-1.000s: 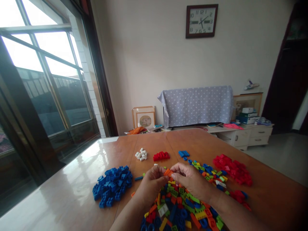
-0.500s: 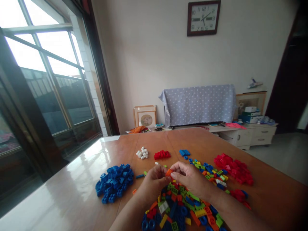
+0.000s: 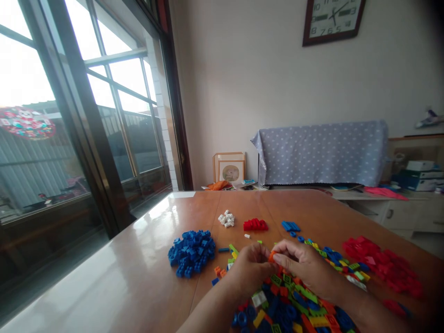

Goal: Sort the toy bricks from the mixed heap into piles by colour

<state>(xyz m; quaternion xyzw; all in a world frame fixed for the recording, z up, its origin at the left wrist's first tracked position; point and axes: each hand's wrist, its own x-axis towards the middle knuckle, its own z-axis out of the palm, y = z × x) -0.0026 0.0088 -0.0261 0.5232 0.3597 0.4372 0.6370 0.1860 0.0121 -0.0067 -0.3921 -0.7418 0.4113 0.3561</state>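
Both hands meet over a mixed heap of coloured bricks (image 3: pixel 284 305). A small orange brick (image 3: pixel 272 255) is pinched between them. My left hand (image 3: pixel 252 266) has its fingertips on the brick's left side, and my right hand (image 3: pixel 300 263) grips it with thumb and forefinger from the right. Just beyond the hands lie a white brick pile (image 3: pixel 226 218), a group of red bricks (image 3: pixel 255 225) and some light-blue pieces (image 3: pixel 290 226).
A large blue brick pile (image 3: pixel 192 253) sits to the left, with a few orange bricks (image 3: pixel 219 272) near my left wrist. Red bricks (image 3: pixel 383 266) spread at the right. The wooden table (image 3: pixel 121 277) reaches back toward a cloth-covered object (image 3: pixel 321 152).
The camera view has turned left, so the scene appears shifted right. Both hands still hold the orange brick between them over the heap.
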